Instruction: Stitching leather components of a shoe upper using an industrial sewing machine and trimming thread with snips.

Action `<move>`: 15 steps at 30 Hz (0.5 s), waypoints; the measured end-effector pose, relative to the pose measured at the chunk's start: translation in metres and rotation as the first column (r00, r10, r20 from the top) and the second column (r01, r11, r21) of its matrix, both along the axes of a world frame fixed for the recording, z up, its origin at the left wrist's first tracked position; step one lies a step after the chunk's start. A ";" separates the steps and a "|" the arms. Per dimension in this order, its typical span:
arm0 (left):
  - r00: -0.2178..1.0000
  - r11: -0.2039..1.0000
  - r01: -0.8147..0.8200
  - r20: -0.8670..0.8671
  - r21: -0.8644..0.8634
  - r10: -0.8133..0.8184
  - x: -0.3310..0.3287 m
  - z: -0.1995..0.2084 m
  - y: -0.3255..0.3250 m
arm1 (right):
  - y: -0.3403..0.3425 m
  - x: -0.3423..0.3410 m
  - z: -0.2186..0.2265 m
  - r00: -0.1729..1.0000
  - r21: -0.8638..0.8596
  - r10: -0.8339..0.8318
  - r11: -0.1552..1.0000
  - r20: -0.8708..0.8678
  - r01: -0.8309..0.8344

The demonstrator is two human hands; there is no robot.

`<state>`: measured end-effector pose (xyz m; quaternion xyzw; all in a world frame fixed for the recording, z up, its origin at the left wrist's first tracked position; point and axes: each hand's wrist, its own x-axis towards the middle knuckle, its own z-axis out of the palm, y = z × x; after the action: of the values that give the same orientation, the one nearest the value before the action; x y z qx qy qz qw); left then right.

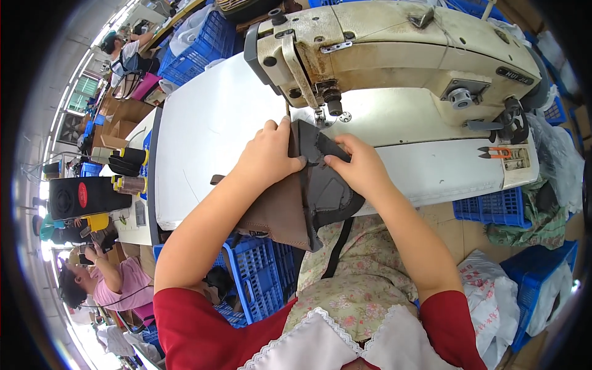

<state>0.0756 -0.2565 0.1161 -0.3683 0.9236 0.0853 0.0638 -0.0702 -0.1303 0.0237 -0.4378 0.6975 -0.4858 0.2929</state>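
Note:
A brown and dark grey sewn piece point(320, 179), leather-like with stitched edges, hangs partly over the table's near edge. Its upper end lies just in front of the presser foot point(320, 117) of a cream sewing machine point(394, 58). My left hand point(268, 151) grips the piece along its left side, thumb on top and fingertips near the upper edge. On the other side, my right hand point(357, 163) pinches a dark grey flap of it between thumb and fingers. The undersides of both grips are hidden. I cannot tell whether the piece touches the foot.
Orange-handled thread snips point(495, 152) lie at the table's right end. Thread cones point(129, 161) stand to the left. Blue crates point(253, 271) sit below the table, beside my lap. A person in pink point(120, 283) and another person point(126, 52) are farther left.

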 end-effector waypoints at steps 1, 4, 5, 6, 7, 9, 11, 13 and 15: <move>1.000 1.000 0.018 0.017 -0.006 -0.018 -0.003 -0.002 -0.001 | 0.000 0.001 0.001 0.998 0.007 -0.028 1.000 -0.051 0.028; 0.995 0.999 -0.004 0.102 0.048 -0.001 -0.013 -0.009 -0.012 | -0.001 0.001 0.012 0.985 0.064 -0.049 0.996 -0.168 0.061; 0.995 0.999 -0.011 0.103 0.049 0.006 -0.016 -0.013 -0.014 | -0.001 0.002 0.015 0.971 0.107 -0.049 0.991 -0.235 0.076; 0.992 0.998 -0.005 0.127 0.056 -0.002 -0.019 -0.017 -0.016 | -0.001 0.002 0.014 0.971 0.108 -0.042 0.992 -0.233 0.069; 0.989 0.998 0.001 0.151 0.064 -0.010 -0.021 -0.021 -0.018 | 0.000 0.002 0.012 0.971 0.099 -0.037 0.993 -0.237 0.062; 0.989 0.997 0.000 0.145 0.081 -0.011 -0.024 -0.026 -0.022 | 0.003 0.005 0.012 0.972 0.097 -0.031 0.994 -0.235 0.055; 0.990 0.995 -0.001 0.141 0.102 -0.013 -0.026 -0.029 -0.027 | 0.005 0.007 0.015 0.845 -0.060 -0.059 0.998 -0.532 0.032; 0.987 0.989 -0.053 0.158 0.139 0.030 -0.027 -0.030 -0.032 | 0.003 0.005 0.014 0.744 -0.135 -0.075 0.991 -0.664 -0.021; 0.988 0.988 -0.054 0.153 0.143 0.032 -0.029 -0.031 -0.036 | 0.003 0.002 0.011 0.620 -0.203 -0.105 0.975 -0.778 -0.090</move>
<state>0.0467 -0.2928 0.0853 -0.3881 0.8991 0.1262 0.1584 -0.0677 -0.1269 0.0350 -0.6328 0.6980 -0.3220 -0.0935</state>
